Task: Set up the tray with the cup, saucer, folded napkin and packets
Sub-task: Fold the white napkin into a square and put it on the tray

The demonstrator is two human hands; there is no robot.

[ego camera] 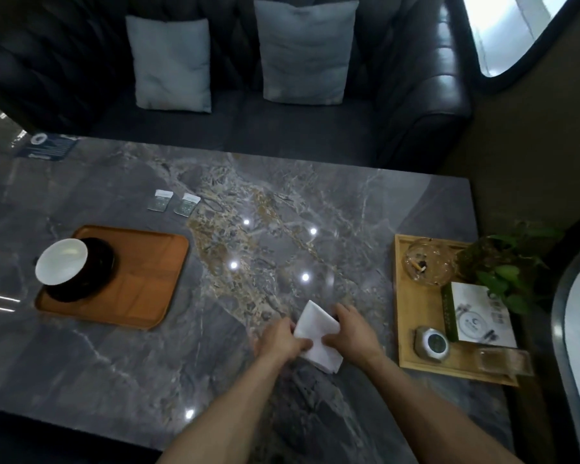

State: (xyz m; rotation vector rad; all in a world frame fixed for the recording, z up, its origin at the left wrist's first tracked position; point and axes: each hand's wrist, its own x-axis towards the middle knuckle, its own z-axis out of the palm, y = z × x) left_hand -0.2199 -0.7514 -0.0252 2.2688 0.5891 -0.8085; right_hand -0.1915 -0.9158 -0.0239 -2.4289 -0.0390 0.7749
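Head view: both hands work the white napkin [317, 333] at lower centre, on the marble table [282, 229]. The left hand [280, 339] has its fingers curled over the napkin's left edge; the right hand [352, 329] pinches the right edge. The folding looks unfinished. At left, the cup [61, 261] already sits on the dark saucer [94, 272] at the left end of the brown tray [141, 283]. Two packets [173, 202] lie on the table above the tray, not yet loaded. A dark sofa [231, 128] with two grey cushions [241, 58] fills the top; a second wooden tray [402, 313] holding an ashtray [429, 262] sits at right, beside a plant [509, 266].
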